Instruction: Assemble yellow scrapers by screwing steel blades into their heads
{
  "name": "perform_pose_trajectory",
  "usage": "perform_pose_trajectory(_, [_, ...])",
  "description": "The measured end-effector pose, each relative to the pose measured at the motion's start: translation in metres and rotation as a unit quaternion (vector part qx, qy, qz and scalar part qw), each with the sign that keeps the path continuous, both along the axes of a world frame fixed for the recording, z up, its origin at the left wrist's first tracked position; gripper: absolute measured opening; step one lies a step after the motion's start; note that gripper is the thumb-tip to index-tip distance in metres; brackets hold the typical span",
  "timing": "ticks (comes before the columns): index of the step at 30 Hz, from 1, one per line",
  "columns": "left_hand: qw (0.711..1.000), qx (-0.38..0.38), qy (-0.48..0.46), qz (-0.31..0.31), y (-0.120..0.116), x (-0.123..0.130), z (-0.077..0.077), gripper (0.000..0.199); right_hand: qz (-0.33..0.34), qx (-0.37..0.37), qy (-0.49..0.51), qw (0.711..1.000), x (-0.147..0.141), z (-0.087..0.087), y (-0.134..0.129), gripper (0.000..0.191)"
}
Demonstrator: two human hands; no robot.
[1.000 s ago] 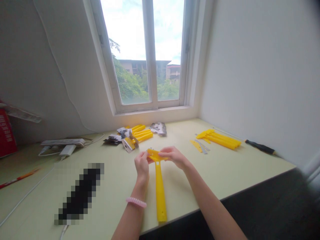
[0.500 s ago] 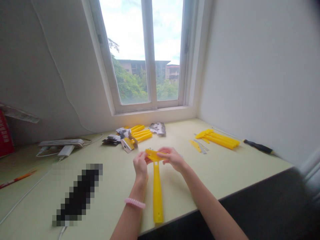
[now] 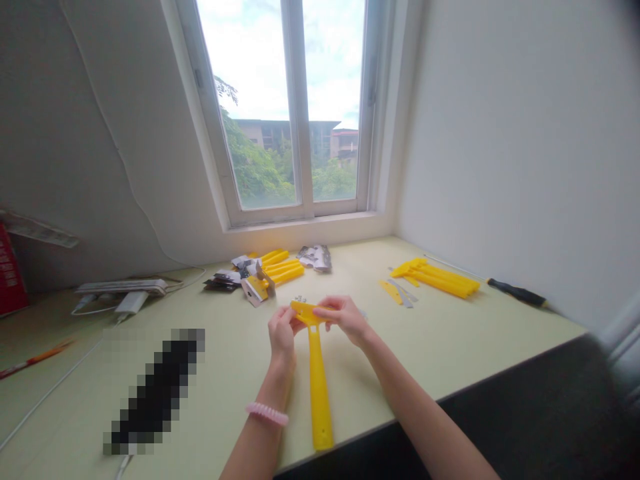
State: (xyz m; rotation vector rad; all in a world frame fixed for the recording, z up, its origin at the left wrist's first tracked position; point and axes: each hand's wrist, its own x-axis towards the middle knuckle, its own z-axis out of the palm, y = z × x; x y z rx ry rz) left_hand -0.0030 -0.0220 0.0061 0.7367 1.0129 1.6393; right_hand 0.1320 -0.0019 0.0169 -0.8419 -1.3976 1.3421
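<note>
Yellow plastic scraper [image 3: 319, 393]: head gripped by L hand [image 3: 283, 337] & R hand [image 3: 345, 319], fingers closed on it, narrow. Nearby on desk [image 3: 430, 340]: yel. handles [image 3: 283, 267], blade pkts [image 3: 315, 257].

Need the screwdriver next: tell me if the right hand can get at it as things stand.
Probably yes. The right hand is on the yellow plastic scraper, so it would have to let go first. The black-handled screwdriver lies by the wall, past the yellow plastic strips, and its grip looks uncovered.
</note>
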Motion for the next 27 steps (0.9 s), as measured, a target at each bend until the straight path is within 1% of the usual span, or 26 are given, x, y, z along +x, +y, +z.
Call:
perform_pose_trajectory(4, [1.000, 0.009, 0.009, -0.006, -0.0020, -0.0016, 0.0019, 0.017, -0.001, -0.005, 0.003, 1.000, -0.0006, -0.0014, 0.0010, 0.026])
perform_pose_trajectory(9, [1.000, 0.005, -0.007, -0.001, -0.0034, -0.0021, 0.0040, 0.025, -0.003, -0.002, 0.004, 1.000, 0.0001, -0.0018, 0.0004, 0.025])
perform_pose_trajectory(15, [0.999, -0.010, 0.034, -0.002, -0.0039, -0.0067, 0.0059, 0.020, 0.001, -0.003, -0.004, 1.000, -0.0002, 0.0013, -0.0028, 0.023])
perform_pose_trajectory(21, [0.998, 0.000, 0.062, -0.005, -0.0029, -0.0087, 0.0059, 0.019, 0.003, -0.010, -0.002, 1.000, 0.0003, -0.0003, -0.0022, 0.023])
perform_pose_trajectory(27, [0.998, -0.008, 0.059, 0.002, -0.0044, -0.0102, 0.0070, 0.016, 0.006, -0.002, -0.012, 1.000, -0.0007, 0.0008, -0.0043, 0.023])
